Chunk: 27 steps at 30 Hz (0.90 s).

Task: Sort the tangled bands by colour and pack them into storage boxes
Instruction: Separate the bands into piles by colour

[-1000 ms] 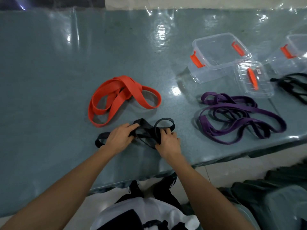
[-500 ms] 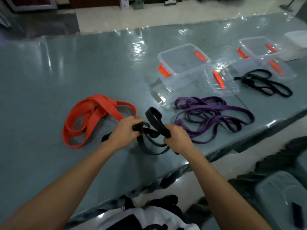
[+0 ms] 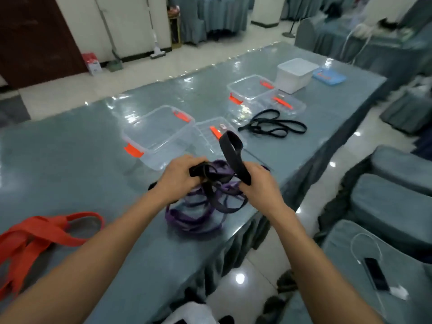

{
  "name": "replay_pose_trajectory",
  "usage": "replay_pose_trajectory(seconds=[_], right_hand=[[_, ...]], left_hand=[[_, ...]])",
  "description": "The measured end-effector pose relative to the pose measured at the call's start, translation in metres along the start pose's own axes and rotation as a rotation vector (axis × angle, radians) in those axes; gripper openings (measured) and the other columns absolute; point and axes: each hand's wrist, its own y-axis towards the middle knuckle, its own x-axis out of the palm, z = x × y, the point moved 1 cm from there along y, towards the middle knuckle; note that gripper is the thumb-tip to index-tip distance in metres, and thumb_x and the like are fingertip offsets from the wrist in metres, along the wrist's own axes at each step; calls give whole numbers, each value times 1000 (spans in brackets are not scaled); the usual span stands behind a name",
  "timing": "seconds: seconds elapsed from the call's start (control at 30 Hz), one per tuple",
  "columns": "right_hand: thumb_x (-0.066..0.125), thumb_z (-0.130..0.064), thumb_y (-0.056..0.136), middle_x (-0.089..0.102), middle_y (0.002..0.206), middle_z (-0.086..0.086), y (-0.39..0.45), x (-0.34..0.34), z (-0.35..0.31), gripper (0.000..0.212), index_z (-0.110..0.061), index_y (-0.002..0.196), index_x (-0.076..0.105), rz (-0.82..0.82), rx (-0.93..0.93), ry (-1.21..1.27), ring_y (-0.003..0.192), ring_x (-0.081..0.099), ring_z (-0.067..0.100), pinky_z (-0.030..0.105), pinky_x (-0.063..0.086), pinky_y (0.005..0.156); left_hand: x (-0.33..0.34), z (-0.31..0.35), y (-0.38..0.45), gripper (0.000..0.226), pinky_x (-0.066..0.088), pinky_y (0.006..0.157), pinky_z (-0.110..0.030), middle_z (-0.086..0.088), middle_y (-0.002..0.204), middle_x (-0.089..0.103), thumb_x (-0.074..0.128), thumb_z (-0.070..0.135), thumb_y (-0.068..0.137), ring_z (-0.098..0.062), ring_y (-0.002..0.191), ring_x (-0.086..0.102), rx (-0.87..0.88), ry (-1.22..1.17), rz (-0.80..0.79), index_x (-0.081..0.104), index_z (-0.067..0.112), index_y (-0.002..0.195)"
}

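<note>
Both hands hold a black band [image 3: 231, 150] up above the table; my left hand [image 3: 178, 177] grips its bunched end and my right hand [image 3: 260, 185] grips the strap below an upright loop. Under the hands lies a heap of purple bands [image 3: 196, 218], partly hidden. Orange bands [image 3: 35, 235] lie at the lower left. More black bands [image 3: 271, 126] rest farther right beside a clear storage box [image 3: 247, 86] with orange clips. A nearer clear storage box [image 3: 159, 134] stands open behind the hands, its lid [image 3: 210, 136] next to it.
A white tub [image 3: 295, 73] and a blue lid [image 3: 329, 77] sit at the table's far right end. The table edge [image 3: 268, 216] runs diagonally just right of my hands. Covered chairs [image 3: 392, 206] stand on the right, one holding a phone [image 3: 376, 273].
The hands lifted the black band off the table and carried it rightwards, over the purple heap. The view swung up and right, so the orange bands now lie far left.
</note>
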Motion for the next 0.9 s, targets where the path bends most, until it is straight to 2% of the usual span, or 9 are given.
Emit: replay_pose_trajectory(seconds=[0.1, 0.23, 0.43, 0.6, 0.77, 0.9], right_hand=[[63, -14, 83, 61, 112, -3, -5, -27, 44, 40, -25, 121, 57, 40, 79, -4, 103, 58, 25, 43, 51, 80], [64, -17, 87, 60, 123, -6, -15, -50, 100, 46, -29, 130, 54, 59, 173, -16, 108, 60, 22, 43, 52, 85], [64, -17, 86, 61, 119, -6, -7, -77, 172, 38, -26, 122, 55, 119, 275, -3, 104, 60, 22, 43, 53, 84], [66, -14, 85, 61, 120, -8, 36, -104, 222, 45, -27, 128, 56, 123, 300, -24, 106, 59, 18, 41, 52, 85], [65, -14, 87, 60, 121, -7, 98, -132, 266, 46, -31, 129, 54, 68, 317, -71, 106, 60, 23, 44, 52, 85], [63, -14, 87, 60, 120, -7, 140, -152, 298, 44, -32, 126, 54, 45, 320, -102, 105, 59, 23, 44, 51, 85]], left_hand=[[33, 30, 41, 33, 48, 79, -35, 5, 82, 62, 79, 24, 81, -14, 80, 55, 65, -15, -37, 70, 32, 111], [86, 58, 78, 40, 51, 83, -37, 9, 89, 66, 77, 21, 79, -12, 86, 59, 121, -98, -124, 69, 35, 116], [152, 86, 135, 43, 52, 84, -40, 5, 91, 66, 79, 20, 78, -15, 87, 61, 147, -161, -205, 68, 37, 117], [201, 90, 200, 41, 51, 87, -40, 5, 98, 68, 78, 21, 81, -14, 93, 63, 153, -220, -216, 67, 36, 117], [237, 92, 276, 36, 51, 82, -43, 1, 93, 67, 76, 22, 83, -16, 88, 61, 125, -258, -195, 67, 35, 115], [263, 91, 324, 35, 51, 81, -39, 4, 90, 64, 75, 27, 85, -14, 84, 60, 127, -275, -222, 66, 37, 117]])
